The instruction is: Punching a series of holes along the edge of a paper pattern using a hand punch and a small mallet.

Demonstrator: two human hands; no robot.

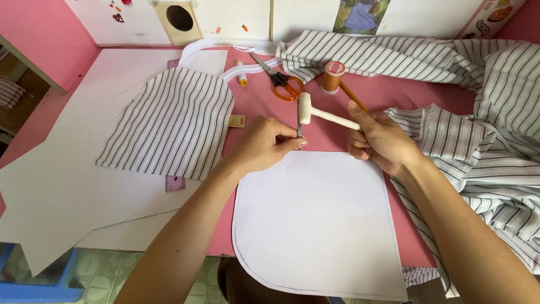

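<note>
My left hand (261,145) pinches a thin grey metal punch (299,123) upright at the top edge of a white paper pattern piece (318,219) with a rounded lower left corner. My right hand (381,141) grips the handle of a small white mallet (315,112), whose head hangs just above the punch's top. A yellow pencil (353,97) sticks out behind my right hand. Both forearms reach in from the bottom of the view over the pink table (264,101).
A cut piece of striped fabric (171,124) lies on large white paper (62,169) at the left. Orange-handled scissors (284,84), a brown thread spool (333,76), white zipper tape (225,48) and a small tag (237,121) lie behind. More striped cloth (489,124) is heaped at the right.
</note>
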